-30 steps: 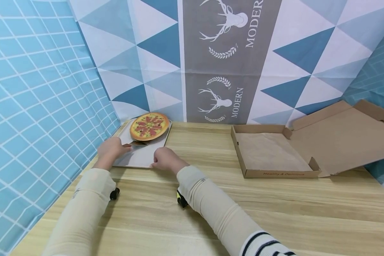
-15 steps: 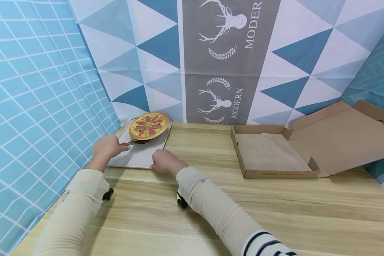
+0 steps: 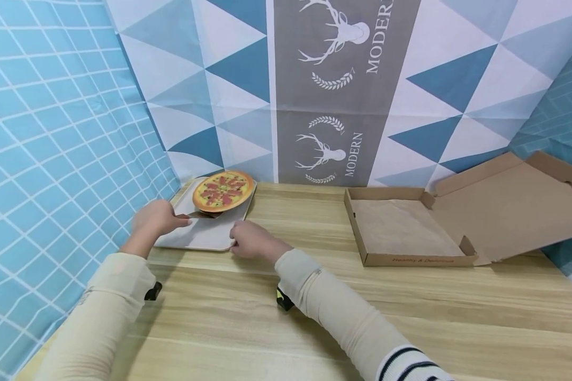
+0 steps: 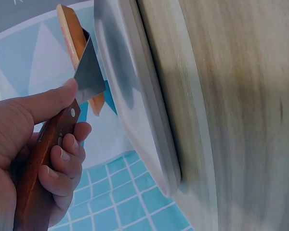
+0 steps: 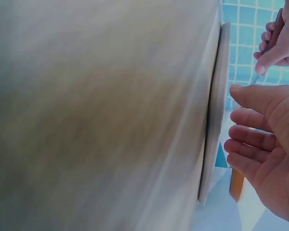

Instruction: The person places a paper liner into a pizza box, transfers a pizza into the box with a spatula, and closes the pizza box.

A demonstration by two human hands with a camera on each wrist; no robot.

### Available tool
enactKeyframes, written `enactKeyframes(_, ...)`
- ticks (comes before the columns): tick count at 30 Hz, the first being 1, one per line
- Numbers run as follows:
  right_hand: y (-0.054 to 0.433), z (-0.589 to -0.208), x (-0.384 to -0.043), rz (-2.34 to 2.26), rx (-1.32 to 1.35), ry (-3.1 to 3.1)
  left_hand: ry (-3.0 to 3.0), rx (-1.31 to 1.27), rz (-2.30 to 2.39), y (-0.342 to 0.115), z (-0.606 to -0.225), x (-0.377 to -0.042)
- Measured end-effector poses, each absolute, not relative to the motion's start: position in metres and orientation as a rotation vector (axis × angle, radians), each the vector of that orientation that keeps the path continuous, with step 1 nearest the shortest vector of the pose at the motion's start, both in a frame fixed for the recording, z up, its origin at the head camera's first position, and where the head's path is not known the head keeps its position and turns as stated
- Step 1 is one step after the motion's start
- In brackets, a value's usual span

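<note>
My left hand [image 3: 153, 218] grips the brown wooden handle of a spatula [image 4: 90, 74] with a wide metal blade. On that blade rests a round pizza [image 3: 223, 191] with red toppings; the left wrist view shows it edge-on, raised off the white tray [image 3: 205, 236]. Thumb extended along the top, the left fingers curl round the handle. By the tray's front right corner is my right hand [image 3: 255, 241]. Its fingers [image 5: 253, 137] are loosely bent with the thumb apart, holding nothing, close to the tray's rim in the right wrist view.
An open cardboard pizza box [image 3: 412, 259] lined with brown paper [image 3: 405, 225] stands to the right, its lid [image 3: 510, 206] folded out rightward. Blue tiled sheeting [image 3: 57, 159] borders the left side; a patterned backdrop [image 3: 238, 95] closes off the rear of the wooden table [image 3: 291, 338].
My left hand has drifted leftward, still holding the spatula under the pizza. The right hand has shifted slightly right from the tray's front edge. The box has stayed put.
</note>
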State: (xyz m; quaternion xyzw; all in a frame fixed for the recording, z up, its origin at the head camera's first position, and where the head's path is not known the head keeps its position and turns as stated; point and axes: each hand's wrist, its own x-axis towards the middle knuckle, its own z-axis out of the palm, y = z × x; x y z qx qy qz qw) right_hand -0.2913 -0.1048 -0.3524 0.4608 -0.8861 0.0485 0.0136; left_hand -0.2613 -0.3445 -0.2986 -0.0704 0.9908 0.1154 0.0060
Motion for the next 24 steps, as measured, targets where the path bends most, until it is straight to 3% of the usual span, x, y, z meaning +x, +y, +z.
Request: enactKeyframes(24,-0.034,-0.327,-0.268,0.168,1.446,-2.698,3.094,-0.048,0.287,-0.328,-0.282,-0.247)
